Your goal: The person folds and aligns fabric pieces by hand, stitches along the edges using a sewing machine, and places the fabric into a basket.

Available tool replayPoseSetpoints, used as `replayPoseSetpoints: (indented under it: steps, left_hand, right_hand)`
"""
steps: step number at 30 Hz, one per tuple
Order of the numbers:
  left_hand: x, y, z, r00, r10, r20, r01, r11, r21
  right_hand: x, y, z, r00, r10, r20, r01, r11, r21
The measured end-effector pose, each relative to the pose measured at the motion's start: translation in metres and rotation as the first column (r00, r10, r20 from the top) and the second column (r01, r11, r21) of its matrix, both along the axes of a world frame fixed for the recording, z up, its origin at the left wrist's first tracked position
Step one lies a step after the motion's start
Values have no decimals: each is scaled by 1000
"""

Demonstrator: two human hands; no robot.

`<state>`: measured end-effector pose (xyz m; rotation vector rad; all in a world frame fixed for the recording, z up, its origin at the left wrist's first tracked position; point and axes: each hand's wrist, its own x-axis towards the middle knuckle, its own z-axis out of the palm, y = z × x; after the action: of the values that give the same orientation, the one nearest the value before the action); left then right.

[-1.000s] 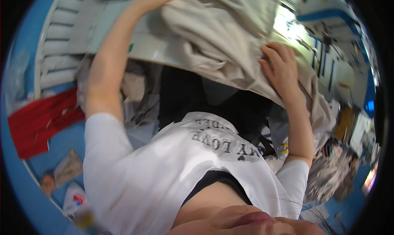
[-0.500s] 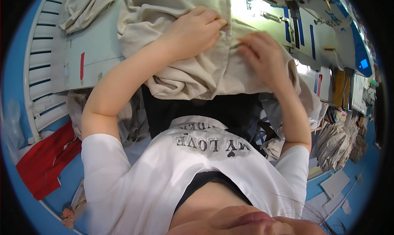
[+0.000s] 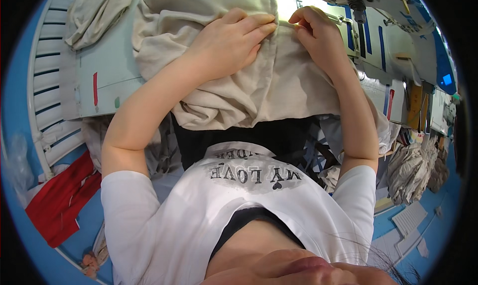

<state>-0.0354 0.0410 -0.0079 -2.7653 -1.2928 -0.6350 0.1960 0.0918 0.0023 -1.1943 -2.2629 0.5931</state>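
Note:
Crumpled beige cloth (image 3: 298,86) drapes over the near edge of the worktable, with a raised seam running away from me through its middle. My left hand (image 3: 231,43) rests on its bunched left part, fingers closed on the fold at the seam. Just right of that seam, my right hand (image 3: 318,36) is curled, thumb and fingertips drawn together at the cloth's far edge. How much cloth lies between those fingertips is hard to see. A lit sewing machine (image 3: 383,6) stands beyond my right hand.
Another beige piece (image 3: 97,11) lies at the far left of the pale table (image 3: 102,68), beside a white slatted rack (image 3: 47,88). Red cloth (image 3: 64,200) hangs low at left. Bundled beige pieces (image 3: 411,170) sit at the lower right, near a white slatted panel (image 3: 409,219).
My right hand has moved away from me toward the far edge of the cloth, and its fingers have drawn in. My left hand stays at the seam. The view has shifted slightly.

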Motion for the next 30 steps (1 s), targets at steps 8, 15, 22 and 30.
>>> replayPoseSetpoints:
  steps: [8, 15, 22, 30]
  left_hand:
    - [-6, 16, 15, 991, -107, -81, 95, 985, -141]
    - [-24, 47, 9, 934, -346, -86, 339, 937, -87]
    - [-26, 48, 7, 935, -346, -81, 332, 932, -147]
    - [-12, 65, 16, 918, -396, -37, 392, 916, -86]
  right_hand:
    - [-2, -6, -3, 999, 32, 41, -36, 996, 87]
    - [2, -7, -6, 977, 201, 71, -212, 943, 258]
    - [8, -11, -6, 963, 207, 174, -246, 936, 250]
    - [22, 1, -7, 964, 155, 217, -217, 928, 303]
